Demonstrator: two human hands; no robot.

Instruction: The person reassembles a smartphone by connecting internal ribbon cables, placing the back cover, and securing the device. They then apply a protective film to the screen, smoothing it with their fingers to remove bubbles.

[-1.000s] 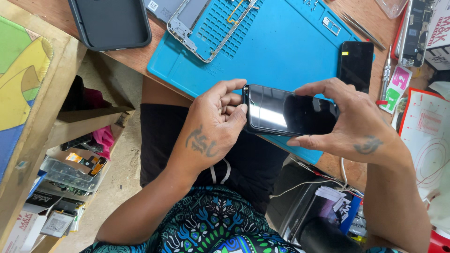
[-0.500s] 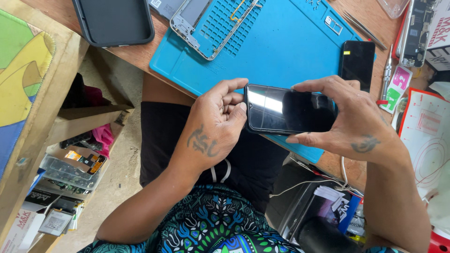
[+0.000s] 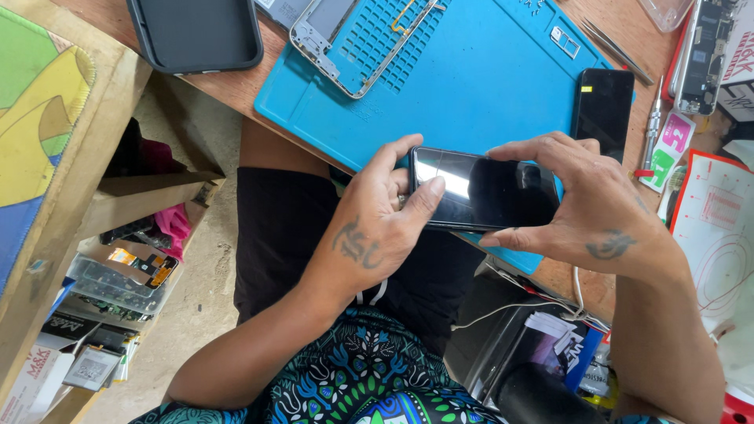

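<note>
Phone [image 3: 487, 190] in both hands, screen up and glossy, held lengthwise just over the near edge of the blue mat [image 3: 487, 71]. I see my left hand [image 3: 373, 228] closed on the phone's left end, thumb pressed onto the glass near the corner, the other fingers curled under the edge. My right hand [image 3: 581, 208] clamps the right end: fingers arched over the far long edge, thumb along the near edge, palm covering that end of the phone.

Taking the mat as landmark: a bare metal phone frame [image 3: 357, 39] lies on its far left part, over the ribbed grid. A second dark phone [image 3: 603, 110] lies at the mat's right edge, partly on it, just beyond my right hand. Past the mat's right side are tweezers [image 3: 616, 49], a screwdriver [image 3: 652, 129] and an opened phone body [image 3: 707, 55] on the wooden table [image 3: 228, 86]. Off the mat's far left corner sits a black case [image 3: 196, 33], hollow side up. Below the mat's near edge, under the table, white cables [image 3: 518, 302] trail. Well to the mat's left, a shelf holds boxes [image 3: 55, 365] of small parts.
</note>
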